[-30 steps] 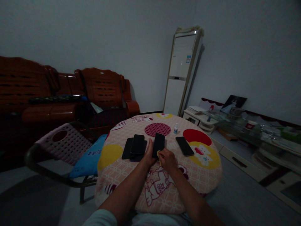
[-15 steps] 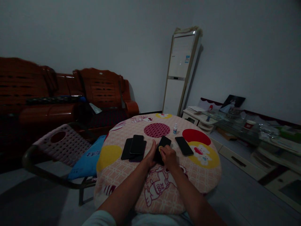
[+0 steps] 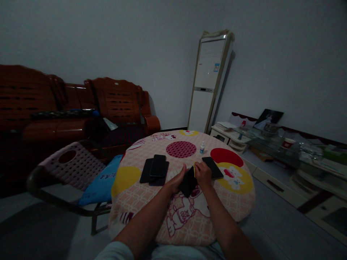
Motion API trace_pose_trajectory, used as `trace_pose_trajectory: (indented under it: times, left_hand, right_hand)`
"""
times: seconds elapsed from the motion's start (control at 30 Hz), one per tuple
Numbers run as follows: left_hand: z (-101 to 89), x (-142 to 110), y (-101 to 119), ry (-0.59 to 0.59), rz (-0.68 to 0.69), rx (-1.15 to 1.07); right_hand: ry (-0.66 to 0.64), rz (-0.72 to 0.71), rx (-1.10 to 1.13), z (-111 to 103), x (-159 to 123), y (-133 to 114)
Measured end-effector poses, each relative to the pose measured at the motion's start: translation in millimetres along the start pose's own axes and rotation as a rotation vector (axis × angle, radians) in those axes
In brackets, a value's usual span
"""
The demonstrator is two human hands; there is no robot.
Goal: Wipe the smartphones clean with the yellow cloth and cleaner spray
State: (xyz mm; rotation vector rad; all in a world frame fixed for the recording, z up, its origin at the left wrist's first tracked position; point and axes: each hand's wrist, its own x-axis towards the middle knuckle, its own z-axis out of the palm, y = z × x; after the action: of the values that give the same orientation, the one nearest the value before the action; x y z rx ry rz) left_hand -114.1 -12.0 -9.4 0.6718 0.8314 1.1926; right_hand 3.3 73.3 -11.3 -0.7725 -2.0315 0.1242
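Note:
My left hand (image 3: 178,180) grips a black phone (image 3: 188,182) and holds it tilted above the round table (image 3: 151,209). My right hand (image 3: 202,174) is closed on a small yellow cloth (image 3: 194,167) and presses it against the top end of that phone. A stack of black phones (image 3: 155,169) lies to the left of my hands. Another black phone (image 3: 213,167) lies flat just right of my right hand. A small white bottle (image 3: 202,147) stands behind it.
A patterned pink cloth covers the table. A pink chair (image 3: 71,164) with a blue cushion (image 3: 101,179) stands at the left, wooden sofas (image 3: 81,108) behind it. A tall white air conditioner (image 3: 208,81) is in the corner. A low cluttered cabinet (image 3: 284,151) runs along the right wall.
The phone has been lifted off the table and tilted to the right in my left hand. My right hand with the yellow cloth has moved up and right along it.

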Motion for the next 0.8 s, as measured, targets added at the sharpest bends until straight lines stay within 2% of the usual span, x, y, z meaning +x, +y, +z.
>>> trace_pose_trajectory:
  times: [0.17,0.27,0.33,0.43,0.63,0.8]
  left_hand:
    - [-1.4,1.2,2.8,0.194,0.010,-0.043]
    - [-4.1,1.1,5.9,0.236,0.022,-0.099]
    - [-6.3,1.4,7.1,0.261,0.032,-0.128]
    - [-7.1,1.8,6.8,0.261,0.016,-0.111]
    - [1.3,-1.0,2.9,0.106,-0.025,-0.002]
    - [2.9,-2.8,2.0,0.031,-0.023,0.035]
  right_hand:
    - [-0.165,-0.136,0.205,5.9,-18.2,-24.9]
    - [-0.248,-0.209,0.227,8.7,-27.9,-36.8]
    - [-0.255,-0.227,0.204,9.3,-29.1,-39.0]
    - [-0.182,-0.199,0.129,9.1,-22.9,-33.8]
    - [-0.009,-0.080,-0.049,5.4,-2.3,-12.7]
    - [0.074,0.032,-0.136,-0.5,4.1,2.5]
